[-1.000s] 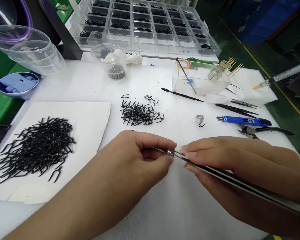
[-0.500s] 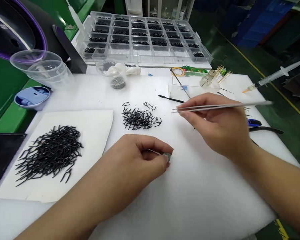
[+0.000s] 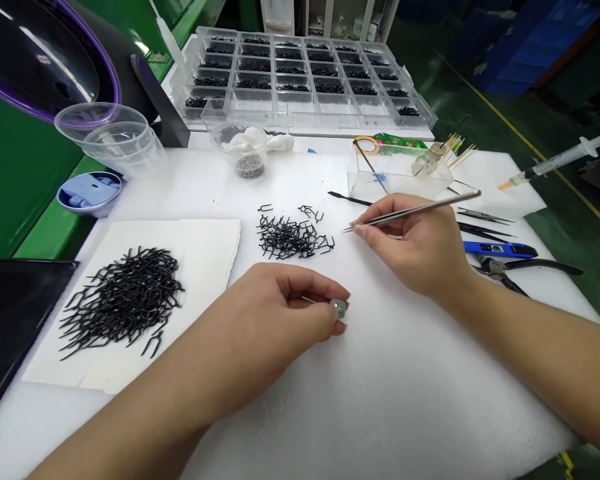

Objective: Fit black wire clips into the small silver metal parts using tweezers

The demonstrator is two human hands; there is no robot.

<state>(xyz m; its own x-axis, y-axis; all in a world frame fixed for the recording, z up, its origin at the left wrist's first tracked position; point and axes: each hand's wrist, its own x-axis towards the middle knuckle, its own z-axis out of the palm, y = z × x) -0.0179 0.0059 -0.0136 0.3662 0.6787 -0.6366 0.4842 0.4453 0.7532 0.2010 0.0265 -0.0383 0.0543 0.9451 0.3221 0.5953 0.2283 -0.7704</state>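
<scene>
Between the thumb and fingers of my left hand is a small greyish, shiny piece; most of it is hidden, so its kind does not show. My right hand grips metal tweezers like a pen, tips pointing left over the white work surface. Just left of those tips lies a small heap of black forked wire pieces. A larger pile of similar black forked pieces rests on a sheet of white paper, to the left of my left forearm.
At the back stands a clear compartment box with black pieces. Plastic cups, a small tub and a clear block stand nearer. Pliers, a blue-handled tool and a syringe are at the right.
The tweezers have tilted, their rear end now higher and their tips slightly lower. My left fingers have turned the grey piece a little, showing more of it. The whole view has shifted slightly.
</scene>
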